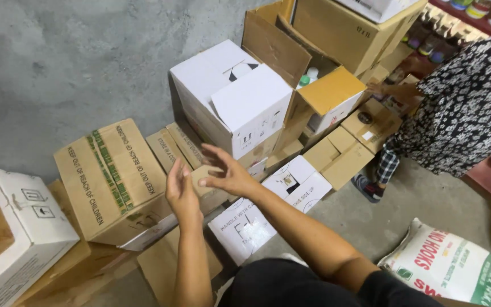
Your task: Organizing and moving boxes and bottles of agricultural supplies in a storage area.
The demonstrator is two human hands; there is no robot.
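A grey concrete floor (58,57) is carrying everything here. A cluster of cardboard boxes is sitting on it: a white carton (18,227) is lying at the far left, a brown carton with green stripes (109,176) is leaning tilted just beside it, and flattened brown cardboard (160,264) is lying below that. A large white box (228,96) is standing near the middle, with an open brown box (308,74) touching its right side. Small white boxes (296,182) are lying in front. A printed white sack (450,264) is resting at the lower right, well apart from the cartons.
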